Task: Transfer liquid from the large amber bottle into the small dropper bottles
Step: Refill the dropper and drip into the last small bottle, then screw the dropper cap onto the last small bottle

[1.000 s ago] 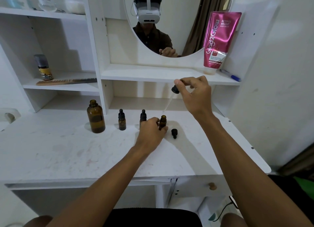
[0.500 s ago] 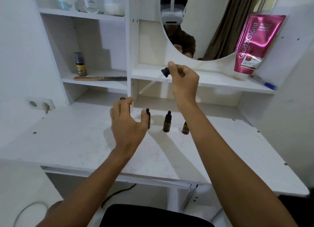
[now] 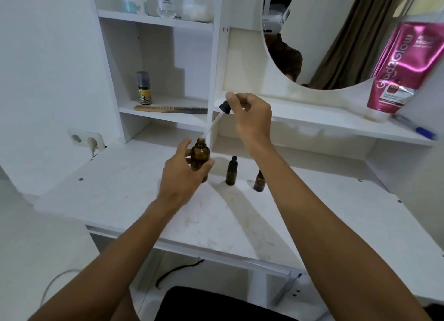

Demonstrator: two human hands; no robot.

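My left hand (image 3: 183, 174) grips the large amber bottle (image 3: 200, 156), which has no cap and is held just above the white table (image 3: 125, 183). My right hand (image 3: 252, 115) pinches the black bulb of a glass dropper (image 3: 217, 119); its thin tube slants down to the left and its tip sits just above the large bottle's mouth. A small capped dropper bottle (image 3: 232, 170) stands on the table to the right of the big bottle. A second small bottle (image 3: 259, 181) stands further right, partly hidden by my right forearm.
Behind the table rise white shelves: a small yellow-labelled bottle (image 3: 143, 89) and a comb (image 3: 168, 109) on the left shelf, a pink tube (image 3: 406, 68) and a blue pen (image 3: 418, 128) on the right one. A round mirror (image 3: 324, 32) hangs above. A wall socket (image 3: 86, 139) is at left.
My left hand went from open and empty to gripping the large amber bottle. My right hand carried the dropper left and down until its tip reached the bottle's mouth. The view shifted left.
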